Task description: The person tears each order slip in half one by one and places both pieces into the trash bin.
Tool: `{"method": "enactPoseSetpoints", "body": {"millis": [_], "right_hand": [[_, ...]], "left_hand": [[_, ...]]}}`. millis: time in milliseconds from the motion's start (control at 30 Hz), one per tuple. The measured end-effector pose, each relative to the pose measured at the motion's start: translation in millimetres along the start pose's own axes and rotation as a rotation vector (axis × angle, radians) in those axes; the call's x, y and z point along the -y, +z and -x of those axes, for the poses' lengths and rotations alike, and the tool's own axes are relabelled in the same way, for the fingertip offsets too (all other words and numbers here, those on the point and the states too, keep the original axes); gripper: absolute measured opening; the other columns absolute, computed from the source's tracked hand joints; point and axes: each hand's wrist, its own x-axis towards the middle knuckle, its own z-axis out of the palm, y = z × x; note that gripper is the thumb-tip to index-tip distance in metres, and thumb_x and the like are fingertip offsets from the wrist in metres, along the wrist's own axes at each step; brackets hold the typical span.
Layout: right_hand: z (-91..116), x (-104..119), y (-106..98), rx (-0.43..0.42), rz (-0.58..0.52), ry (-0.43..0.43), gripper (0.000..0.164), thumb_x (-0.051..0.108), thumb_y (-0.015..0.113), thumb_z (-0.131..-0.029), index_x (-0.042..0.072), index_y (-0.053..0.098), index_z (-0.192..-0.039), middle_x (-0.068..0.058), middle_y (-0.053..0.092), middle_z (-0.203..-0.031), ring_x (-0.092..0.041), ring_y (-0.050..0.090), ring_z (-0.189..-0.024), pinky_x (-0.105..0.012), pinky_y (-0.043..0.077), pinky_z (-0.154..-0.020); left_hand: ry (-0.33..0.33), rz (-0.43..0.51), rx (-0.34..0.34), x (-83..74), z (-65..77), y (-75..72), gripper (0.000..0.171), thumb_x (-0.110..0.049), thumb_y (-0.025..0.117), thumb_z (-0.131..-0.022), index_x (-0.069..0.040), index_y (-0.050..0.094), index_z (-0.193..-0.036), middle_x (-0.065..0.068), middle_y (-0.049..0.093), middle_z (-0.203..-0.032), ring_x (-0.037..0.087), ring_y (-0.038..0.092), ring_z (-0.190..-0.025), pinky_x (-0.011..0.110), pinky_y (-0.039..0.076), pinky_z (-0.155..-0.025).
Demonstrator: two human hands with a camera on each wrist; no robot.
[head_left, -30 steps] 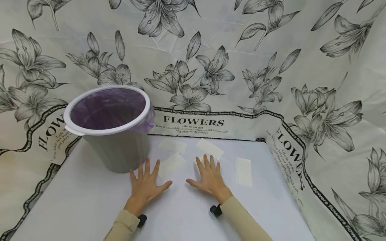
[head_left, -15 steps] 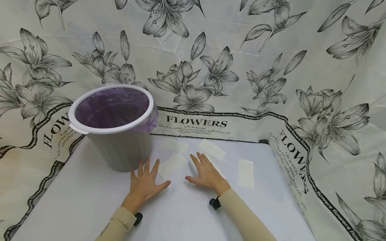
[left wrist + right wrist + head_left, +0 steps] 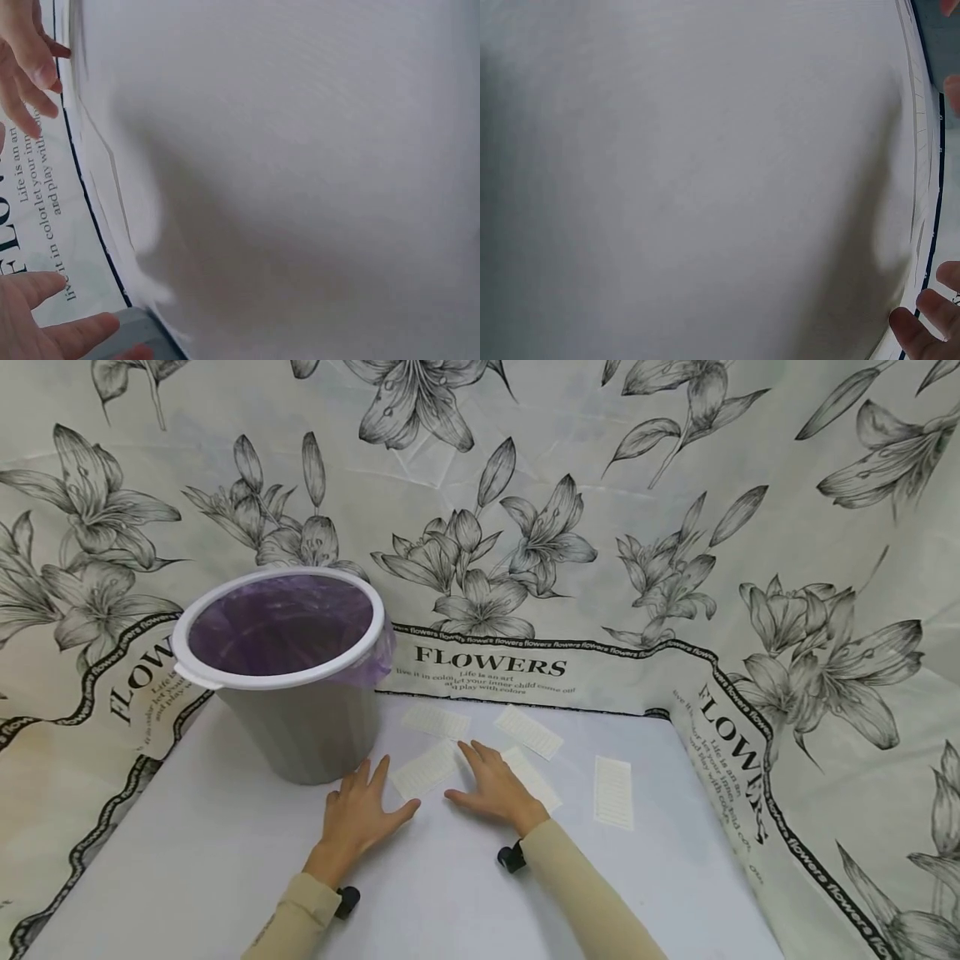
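My left hand [image 3: 356, 818] is spread near the foot of the grey bin, holding nothing. Just right of its fingers lies a white slip with rows of fine lines [image 3: 426, 768]. My right hand [image 3: 493, 787] reaches toward that slip's right end with extended fingers and thumb apart. A second white slip [image 3: 534, 779] lies right of this hand, partly covered by it. Farther back are two more slips, one on the left [image 3: 437, 722] and one on the right [image 3: 529, 732]. In the left wrist view, fingers of the left hand [image 3: 45, 330] show at the lower left corner.
A grey bin [image 3: 303, 735] with a white rim and a purple bag liner [image 3: 380, 660] stands at the left back of the white table [image 3: 420, 893]. Another slip [image 3: 614, 792] lies alone on the right. Flower-printed cloth [image 3: 675, 443] hangs around the back and sides.
The right hand has moved left, off the slip it was mostly covering, toward the slip near the left hand. The left hand's fingers have drawn closer together.
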Motion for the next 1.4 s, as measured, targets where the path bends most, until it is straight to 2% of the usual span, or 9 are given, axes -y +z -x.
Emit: {"method": "enactPoseSetpoints", "body": {"millis": [167,400,667,767,867,967,1233,1400], "right_hand": [[-10.6,1.4,2.5,0.006,-0.011,0.020,0.086,0.051,0.070,-0.093,0.009,0.035,-0.159,-0.022,0.042,-0.159,-0.041,0.043,-0.145,-0.054,0.039,-0.118],[-24.9,2.8,5.2,0.017,-0.145,0.067,0.078,0.042,0.070,-0.096,0.008,0.037,-0.158,-0.021,0.047,-0.152,-0.039,0.045,-0.141,-0.052,0.042,-0.116],[-35.8,-0.5,9.3,0.012,-0.173,0.129,0.060,0.027,0.070,-0.097,0.000,0.051,-0.147,-0.019,0.060,-0.134,-0.034,0.059,-0.125,-0.046,0.049,-0.108],[-39.6,-1.4,10.1,-0.003,-0.168,0.125,0.052,0.021,0.071,-0.096,-0.005,0.057,-0.139,-0.018,0.064,-0.120,-0.029,0.064,-0.110,-0.044,0.054,-0.099],[-41.9,-1.3,10.0,-0.010,-0.168,0.124,0.045,0.015,0.072,-0.095,-0.008,0.062,-0.133,-0.013,0.064,-0.107,-0.022,0.061,-0.095,-0.040,0.056,-0.089],[-42.5,-1.8,10.1,0.002,-0.164,0.126,0.039,0.012,0.072,-0.095,-0.007,0.065,-0.129,-0.008,0.062,-0.099,-0.017,0.055,-0.087,-0.035,0.055,-0.082],[-39.9,-0.6,7.7,0.046,-0.215,0.142,0.036,0.011,0.074,-0.094,-0.005,0.067,-0.125,-0.006,0.064,-0.095,-0.014,0.056,-0.084,-0.031,0.054,-0.078],[-36.0,0.4,7.6,0.062,-0.231,0.139,0.037,0.013,0.075,-0.094,-0.005,0.067,-0.126,-0.004,0.064,-0.092,-0.012,0.055,-0.080,-0.028,0.052,-0.074]], "left_hand": [[-0.007,0.037,-0.011,-1.0,-7.8,6.3,0.094,-0.077,0.058,-0.087,-0.014,0.044,-0.156,0.021,0.055,-0.149,0.046,0.057,-0.129,0.067,0.051,-0.090],[-0.041,0.092,-0.014,-4.5,-11.3,15.1,0.092,-0.077,0.060,-0.086,-0.014,0.049,-0.153,0.015,0.064,-0.139,0.045,0.061,-0.121,0.066,0.050,-0.088],[-0.087,0.122,-0.012,-2.5,-14.3,19.0,0.082,-0.064,0.067,-0.087,-0.011,0.053,-0.148,0.017,0.064,-0.138,0.044,0.057,-0.123,0.065,0.046,-0.093],[-0.096,0.129,-0.013,-2.9,-16.0,18.3,0.078,-0.056,0.071,-0.086,-0.009,0.055,-0.146,0.019,0.064,-0.137,0.045,0.057,-0.123,0.065,0.047,-0.093],[-0.096,0.149,-0.019,-4.6,-18.5,18.1,0.074,-0.050,0.075,-0.086,-0.006,0.058,-0.143,0.021,0.065,-0.134,0.046,0.059,-0.120,0.065,0.048,-0.091],[-0.093,0.163,-0.029,-7.0,-20.8,19.1,0.070,-0.045,0.077,-0.086,-0.004,0.060,-0.140,0.022,0.066,-0.131,0.046,0.060,-0.116,0.064,0.050,-0.089],[-0.095,0.167,-0.066,-8.4,-23.5,22.4,0.051,-0.025,0.080,-0.087,0.001,0.067,-0.129,0.024,0.068,-0.121,0.046,0.062,-0.112,0.063,0.051,-0.088],[-0.115,0.166,-0.070,-7.7,-23.2,24.0,0.041,-0.023,0.079,-0.088,0.000,0.072,-0.121,0.022,0.068,-0.117,0.044,0.062,-0.110,0.061,0.051,-0.088]]}}
